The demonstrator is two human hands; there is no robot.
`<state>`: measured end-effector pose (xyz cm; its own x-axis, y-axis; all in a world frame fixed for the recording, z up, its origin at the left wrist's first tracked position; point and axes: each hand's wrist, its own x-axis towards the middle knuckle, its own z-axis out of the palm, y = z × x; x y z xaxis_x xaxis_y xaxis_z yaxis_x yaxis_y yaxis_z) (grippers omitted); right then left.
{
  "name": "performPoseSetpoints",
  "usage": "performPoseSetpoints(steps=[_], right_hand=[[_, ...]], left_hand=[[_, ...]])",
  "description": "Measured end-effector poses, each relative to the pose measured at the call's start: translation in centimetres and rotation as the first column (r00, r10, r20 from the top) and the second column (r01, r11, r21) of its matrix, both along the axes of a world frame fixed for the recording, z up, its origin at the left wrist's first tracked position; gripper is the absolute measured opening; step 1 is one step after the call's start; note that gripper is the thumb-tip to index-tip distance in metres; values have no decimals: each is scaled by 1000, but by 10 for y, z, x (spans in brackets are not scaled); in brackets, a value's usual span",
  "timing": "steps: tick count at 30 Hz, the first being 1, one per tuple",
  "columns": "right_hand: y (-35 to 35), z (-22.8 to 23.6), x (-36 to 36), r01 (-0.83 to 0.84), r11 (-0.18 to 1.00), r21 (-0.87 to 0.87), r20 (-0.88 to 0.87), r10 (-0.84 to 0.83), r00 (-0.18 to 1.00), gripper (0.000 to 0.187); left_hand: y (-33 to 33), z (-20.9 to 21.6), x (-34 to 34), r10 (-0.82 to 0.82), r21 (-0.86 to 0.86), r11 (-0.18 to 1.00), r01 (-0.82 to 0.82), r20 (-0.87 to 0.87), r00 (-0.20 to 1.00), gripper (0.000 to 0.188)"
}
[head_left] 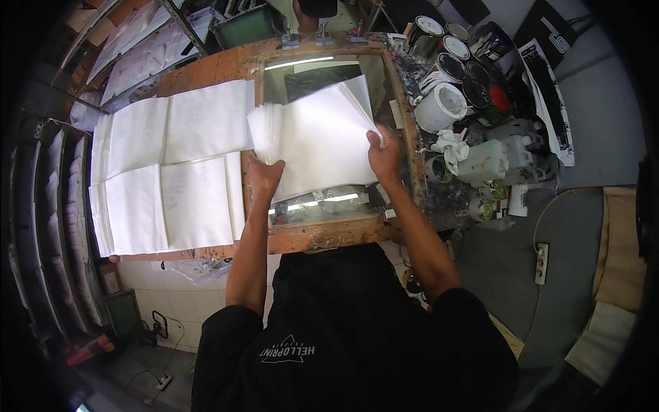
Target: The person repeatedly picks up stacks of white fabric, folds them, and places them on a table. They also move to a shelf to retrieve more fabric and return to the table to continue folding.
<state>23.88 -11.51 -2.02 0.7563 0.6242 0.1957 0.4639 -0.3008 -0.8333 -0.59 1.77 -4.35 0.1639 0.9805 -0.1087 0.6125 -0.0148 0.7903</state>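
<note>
A stack of thin white sheets [322, 147], its left end built up of several folded layers, is held between my two hands above a glass pane set in a wooden table. My left hand [266, 177] grips the near left corner, thumb on top and fingers hidden beneath. At the right edge, my right hand [386, 152] pinches the stack between thumb and fingers. The upper right corner fans slightly apart and lifts. The framed glass pane [292, 74] shows around the sheets, with a dark panel visible through it.
Overlapping piles of white sheets [202, 123] cover the wooden tabletop [206, 73] on the left. Metal clamps [322, 38] line the far edge. Paint cans [453, 69], a white bucket [439, 106] and plastic jugs [484, 159] crowd the right. Racks [58, 206] stand far left.
</note>
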Motion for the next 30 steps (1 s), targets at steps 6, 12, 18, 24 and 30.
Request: performPoseSetpoints(steps=[6, 12, 18, 24, 30], right_hand=[[-45, 62, -16, 56, 894, 444, -176, 26, 984, 27], [-53, -25, -1, -168, 920, 355, 91, 145, 985, 29], [15, 144, -3, -461, 876, -144, 517, 464, 720, 38], [93, 308, -64, -481, 618, -622, 535, 784, 315, 13], [106, 393, -77, -309, 491, -815, 357, 845, 399, 29]], left_hand=[[-38, 61, 5, 110, 174, 968, -183, 361, 926, 94], [-47, -12, -4, -19, 106, 994, -29, 421, 907, 111], [-30, -24, 19, 177, -244, 970, 0, 703, 689, 77], [-72, 25, 73, 436, -451, 628, 634, 879, 194, 74], [-96, 29, 100, 469, -235, 577, 782, 879, -83, 77]])
